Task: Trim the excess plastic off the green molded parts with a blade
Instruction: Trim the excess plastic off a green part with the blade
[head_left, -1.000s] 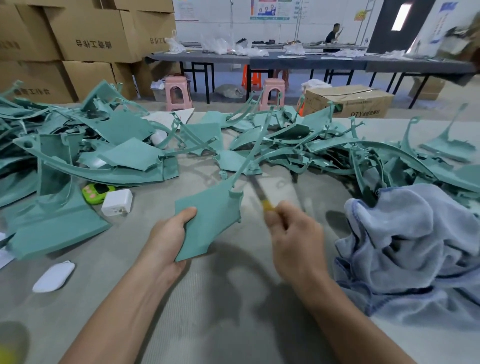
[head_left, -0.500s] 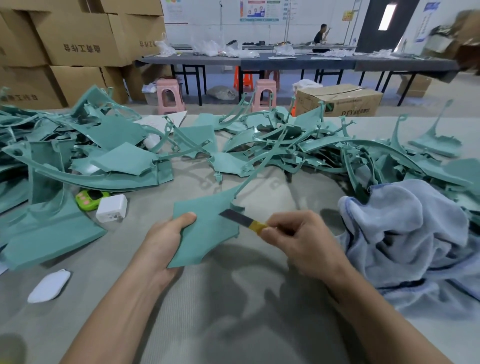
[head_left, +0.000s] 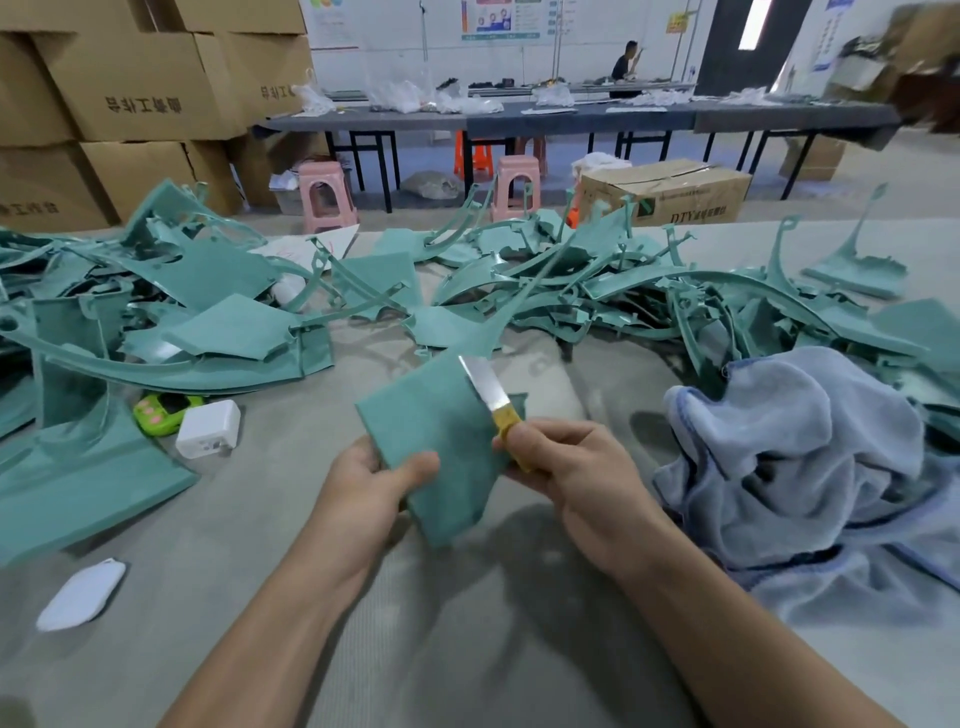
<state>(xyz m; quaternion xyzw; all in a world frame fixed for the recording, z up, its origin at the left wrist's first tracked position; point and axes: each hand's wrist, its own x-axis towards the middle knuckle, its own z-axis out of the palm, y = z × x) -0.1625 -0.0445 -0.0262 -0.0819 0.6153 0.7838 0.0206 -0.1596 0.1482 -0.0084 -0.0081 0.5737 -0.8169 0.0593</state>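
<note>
My left hand (head_left: 371, 478) grips a flat green molded part (head_left: 441, 431) by its lower left edge, thumb on its face, holding it up above the table. A long thin stem runs from the part's top up and to the right. My right hand (head_left: 569, 462) grips a blade (head_left: 485, 382) by its yellow handle. The steel blade points up and left and lies against the part's right edge. Piles of green molded parts (head_left: 597, 296) cover the far half of the table.
A blue-grey towel (head_left: 810, 457) lies bunched at the right. A white charger block (head_left: 208, 428) and a green toy-like gadget (head_left: 161, 410) sit at the left, a white pad (head_left: 83, 592) nearer me. Cardboard boxes (head_left: 135, 83) stand at the back left.
My left hand has turned the part so its flat face tilts toward me. The blade has moved from lying across the part's top edge to standing along its right edge.
</note>
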